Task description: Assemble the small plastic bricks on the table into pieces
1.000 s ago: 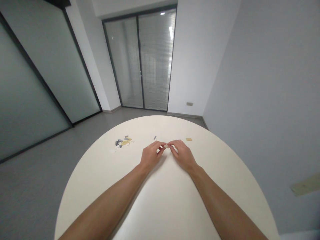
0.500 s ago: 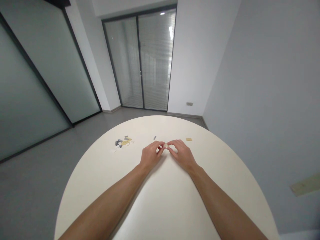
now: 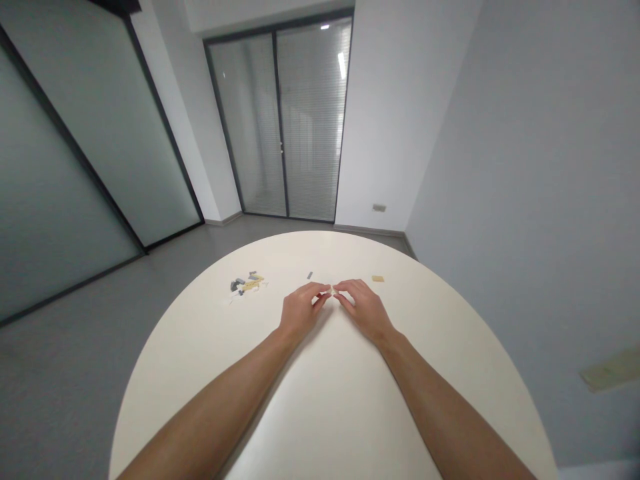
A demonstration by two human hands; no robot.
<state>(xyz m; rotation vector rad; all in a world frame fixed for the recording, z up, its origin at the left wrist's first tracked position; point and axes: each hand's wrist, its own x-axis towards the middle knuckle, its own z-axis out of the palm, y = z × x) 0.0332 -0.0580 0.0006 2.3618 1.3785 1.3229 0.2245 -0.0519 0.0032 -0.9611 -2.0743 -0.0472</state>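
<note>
Over the middle of the table, my left hand [image 3: 301,308] and my right hand [image 3: 367,309] meet with their fingertips almost touching. Pinched between both sets of fingers is a small pale piece [image 3: 332,291], mostly covered, its exact kind too small to make out. Just beyond my left hand lies a small flat grey piece [image 3: 310,275]. A tan rectangular piece [image 3: 378,279] rests past my right hand. Off to the left is a loose pile of small pieces [image 3: 250,285] in grey, yellow and white, resembling toy building bricks.
All of this is on a round white table [image 3: 320,400], whose far edge curves just past the pieces. Behind it stand a glass door [image 3: 310,133] with blinds and a white wall [image 3: 390,120]. Frosted glass panels [image 3: 100,133] run along the left.
My fingers have shifted very slightly around the pale piece, which now shows less. The pieces on the table have stayed in place.
</note>
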